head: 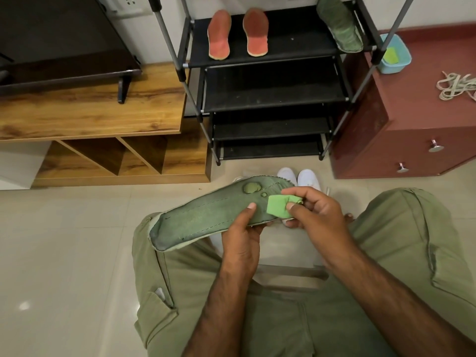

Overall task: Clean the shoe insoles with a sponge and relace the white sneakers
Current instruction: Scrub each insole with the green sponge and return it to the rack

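- We see a green insole (213, 215) held level above the knees, the left hand (244, 233) gripping its near edge, thumb on top.
- The right hand (314, 210) pinches a green sponge (279, 206) onto the insole's far end (wet blotches beside it).
- White sneakers (298, 177) stand on the floor (77, 228) just beyond.
- Red insoles (219, 34) lie on the shoe rack (291, 42).

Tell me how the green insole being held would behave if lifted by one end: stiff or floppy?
Probably bendy but not limp: the green insole lies nearly flat with the left hand gripping it off-centre. It is likely light, as it looks thin. Its fabric top should not slip easily.
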Demonstrator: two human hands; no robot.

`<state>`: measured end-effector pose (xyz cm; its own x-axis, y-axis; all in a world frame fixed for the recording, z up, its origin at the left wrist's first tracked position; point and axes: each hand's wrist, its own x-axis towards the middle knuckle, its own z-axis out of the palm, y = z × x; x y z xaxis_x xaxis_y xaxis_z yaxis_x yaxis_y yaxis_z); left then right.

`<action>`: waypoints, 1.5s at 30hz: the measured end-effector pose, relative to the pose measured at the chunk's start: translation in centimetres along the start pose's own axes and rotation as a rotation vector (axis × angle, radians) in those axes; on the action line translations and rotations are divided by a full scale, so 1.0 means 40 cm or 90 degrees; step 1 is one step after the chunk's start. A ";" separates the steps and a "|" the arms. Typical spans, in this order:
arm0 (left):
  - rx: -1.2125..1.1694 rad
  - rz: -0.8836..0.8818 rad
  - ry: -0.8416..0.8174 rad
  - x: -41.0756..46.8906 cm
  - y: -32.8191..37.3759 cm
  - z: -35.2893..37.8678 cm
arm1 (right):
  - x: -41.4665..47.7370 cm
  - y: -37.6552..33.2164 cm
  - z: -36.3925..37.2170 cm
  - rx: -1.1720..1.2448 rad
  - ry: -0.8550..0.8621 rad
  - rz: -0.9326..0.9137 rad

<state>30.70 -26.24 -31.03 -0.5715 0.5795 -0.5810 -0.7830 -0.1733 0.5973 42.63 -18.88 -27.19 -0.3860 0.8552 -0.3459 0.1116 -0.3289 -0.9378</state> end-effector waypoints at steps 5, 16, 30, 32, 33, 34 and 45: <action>0.012 -0.005 -0.025 0.002 -0.009 -0.006 | -0.001 0.000 -0.013 0.104 0.001 0.054; 0.018 -0.005 -0.076 -0.003 -0.020 -0.001 | 0.003 0.005 -0.032 -0.110 0.032 -0.071; 0.048 -0.090 -0.072 0.002 -0.027 -0.019 | -0.013 0.069 0.010 -0.580 -0.052 -0.381; 0.027 -0.059 -0.115 0.008 -0.030 -0.024 | 0.013 0.060 -0.007 -0.591 0.020 -0.347; 0.015 -0.043 -0.126 0.011 -0.033 -0.025 | 0.029 0.053 -0.017 -0.595 0.065 -0.321; 0.005 -0.037 -0.132 0.013 -0.035 -0.026 | 0.042 0.047 -0.028 -0.599 0.104 -0.297; 0.024 -0.048 -0.130 0.017 -0.047 -0.031 | 0.054 0.051 -0.027 -0.589 0.073 -0.217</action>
<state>31.50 -26.52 -33.24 -0.4467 0.7401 -0.5028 -0.8096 -0.0951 0.5793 43.01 -17.28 -29.89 -0.4445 0.8957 -0.0089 0.7013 0.3418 -0.6257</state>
